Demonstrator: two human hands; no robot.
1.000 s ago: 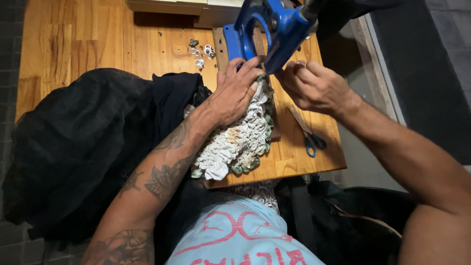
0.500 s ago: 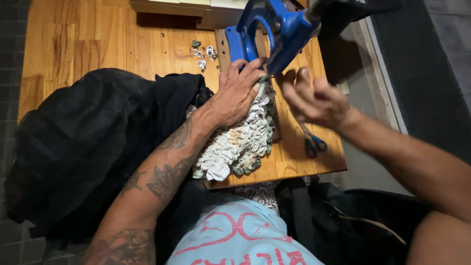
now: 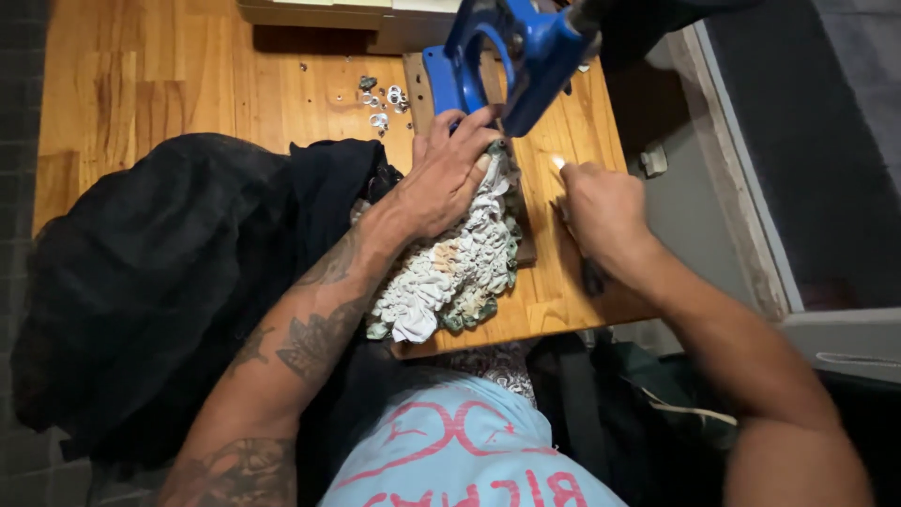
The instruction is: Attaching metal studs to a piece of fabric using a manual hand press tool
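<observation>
My left hand [image 3: 449, 178] presses down on a bunched, ruffled white and green fabric [image 3: 450, 282]. Its fingertips reach the base of a blue hand press [image 3: 507, 56] that stands on the wooden table [image 3: 188, 84]. My right hand [image 3: 601, 207] rests on the table right of the fabric. Its fingers curl over a pair of dark-handled scissors [image 3: 593, 277] and the thumb points away from me. Only the scissor handles show, under my wrist.
A large black cloth [image 3: 160, 282] covers the table's left half and hangs over its near edge. Several small metal eyelets [image 3: 380, 99] lie left of the press. A flat box [image 3: 319, 14] sits at the far edge. Grey floor and a grey step lie to the right.
My right hand left the press area and came down onto the scissors at the table's right side. My left hand stayed on the fabric.
</observation>
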